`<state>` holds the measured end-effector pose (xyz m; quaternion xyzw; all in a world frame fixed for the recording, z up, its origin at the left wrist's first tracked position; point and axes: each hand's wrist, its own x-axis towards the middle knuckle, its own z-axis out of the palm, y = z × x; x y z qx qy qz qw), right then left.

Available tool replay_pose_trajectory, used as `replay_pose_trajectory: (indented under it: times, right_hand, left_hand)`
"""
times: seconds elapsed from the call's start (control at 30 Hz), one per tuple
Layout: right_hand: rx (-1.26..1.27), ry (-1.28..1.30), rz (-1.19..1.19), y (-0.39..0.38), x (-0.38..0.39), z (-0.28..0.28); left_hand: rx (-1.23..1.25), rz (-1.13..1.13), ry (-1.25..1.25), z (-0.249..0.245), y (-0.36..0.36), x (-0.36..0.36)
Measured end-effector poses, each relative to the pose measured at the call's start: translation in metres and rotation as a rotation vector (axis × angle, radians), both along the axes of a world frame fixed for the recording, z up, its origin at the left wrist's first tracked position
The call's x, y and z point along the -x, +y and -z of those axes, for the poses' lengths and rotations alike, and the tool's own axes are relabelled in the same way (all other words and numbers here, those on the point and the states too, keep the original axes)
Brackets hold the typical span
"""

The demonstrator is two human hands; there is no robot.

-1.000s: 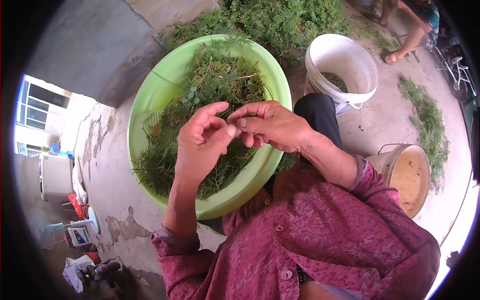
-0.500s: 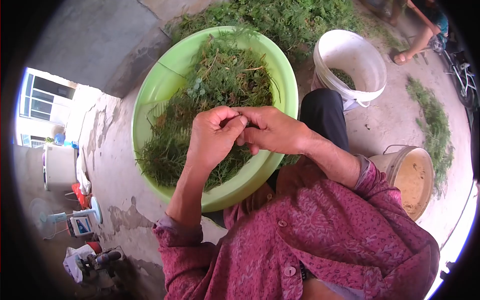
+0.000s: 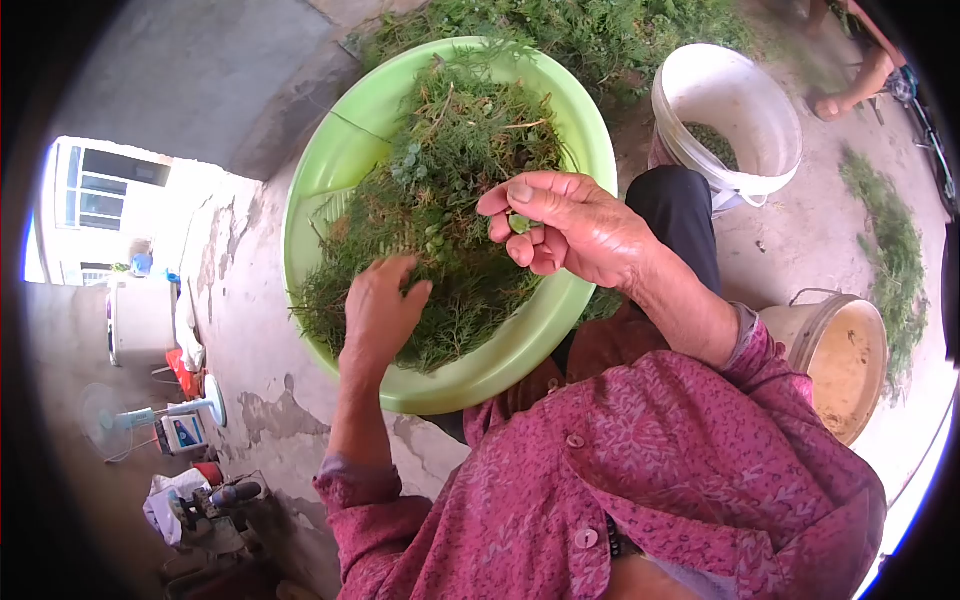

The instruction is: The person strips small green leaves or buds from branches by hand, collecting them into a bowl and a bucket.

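At centre, the right hand (image 3: 580, 228) curls its fingers around small green plant pieces (image 3: 519, 223); grip lightly. Left hand (image 3: 382, 308), thumb and fingers parted, is over feathery green foliage (image 3: 455, 150) in the round lime-green plastic tub (image 3: 450, 394).

The patchy concrete floor (image 3: 760, 270) bears heaped green sprigs (image 3: 620, 45); a thinner strip (image 3: 890, 255); a white bucket (image 3: 775, 115); a beige bucket (image 3: 803, 338).
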<state>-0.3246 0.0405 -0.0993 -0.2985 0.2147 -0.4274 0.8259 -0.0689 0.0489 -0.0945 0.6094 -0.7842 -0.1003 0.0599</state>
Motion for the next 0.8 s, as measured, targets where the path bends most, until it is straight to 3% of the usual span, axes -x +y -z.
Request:
replay_pose_trajectory:
  times: [0.07,0.33,0.5,0.63,0.73,0.8]
  right_hand:
    - [0.026,0.020,0.006,0.000,-0.001,0.001]
    - [0.081,0.044,0.041,0.002,0.000,0.005]
    - [0.117,0.075,0.021,0.001,-0.002,0.006]
    - [0.124,0.071,0.013,0.000,-0.001,0.007]
    - [0.145,0.091,0.019,0.001,-0.003,0.008]
    - [0.154,0.103,0.032,0.001,-0.003,0.007]
  left_hand:
    - [0.138,0.048,0.030,0.018,-0.017,0.004]
    - [0.043,-0.069,-0.157,0.052,-0.043,0.009]
    - [0.012,-0.060,0.006,0.064,-0.048,-0.006]
    - [0.024,-0.109,0.160,0.043,-0.045,-0.003]
    - [0.148,-0.091,0.118,0.053,-0.050,-0.014]
    - [-0.041,-0.124,-0.105,0.056,-0.049,-0.010]
